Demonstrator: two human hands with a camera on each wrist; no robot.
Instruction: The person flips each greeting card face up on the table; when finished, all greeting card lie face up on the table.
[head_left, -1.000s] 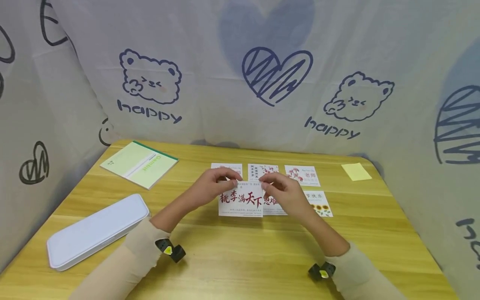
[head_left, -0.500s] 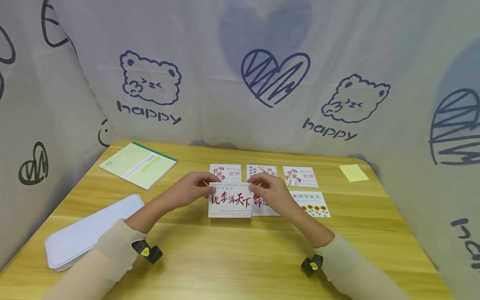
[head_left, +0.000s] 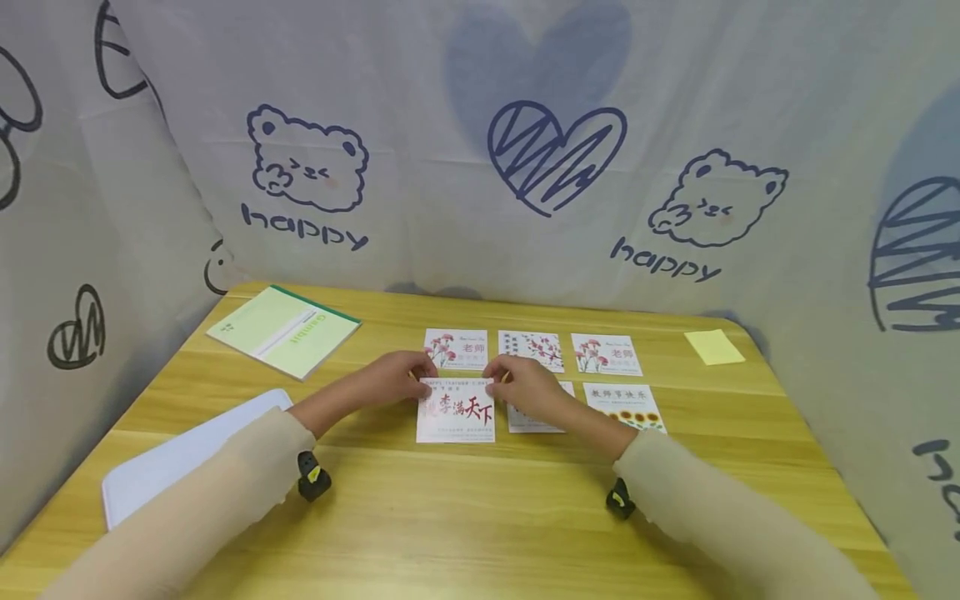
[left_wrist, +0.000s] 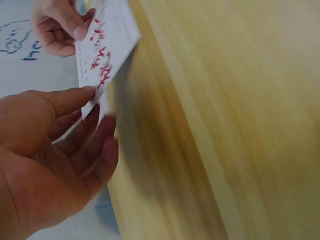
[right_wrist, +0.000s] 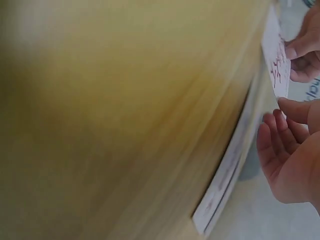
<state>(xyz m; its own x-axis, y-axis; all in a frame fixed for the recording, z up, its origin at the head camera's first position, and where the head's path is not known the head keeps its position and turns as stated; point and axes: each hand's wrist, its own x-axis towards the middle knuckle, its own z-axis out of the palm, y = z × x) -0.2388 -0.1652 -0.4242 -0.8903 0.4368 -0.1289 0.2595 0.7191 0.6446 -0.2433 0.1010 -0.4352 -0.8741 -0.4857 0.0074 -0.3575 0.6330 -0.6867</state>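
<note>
A white greeting card (head_left: 456,417) with red Chinese characters is held between both hands, just above the table. My left hand (head_left: 390,379) pinches its upper left corner between thumb and fingers. The upper right corner is pinched by my right hand (head_left: 528,390). In the left wrist view the card (left_wrist: 107,50) tilts over the tabletop, its shadow below. A second card (head_left: 536,419) lies right of it, partly covered by my right hand. Beyond stand a row of flower cards: a carnation card (head_left: 456,348), a blossom card (head_left: 540,352) and another carnation card (head_left: 606,355).
A sunflower card (head_left: 622,404) lies to the right of the right hand. At the back right is a yellow sticky note (head_left: 714,347). A green notepad (head_left: 285,332) lies back left, and a white case (head_left: 187,450) sits partly behind the left sleeve on the wooden table (head_left: 480,517).
Both hands have carried the card left and slightly toward the front, lowering it near the table. It has moved off the card to its right, which it overlapped before.
</note>
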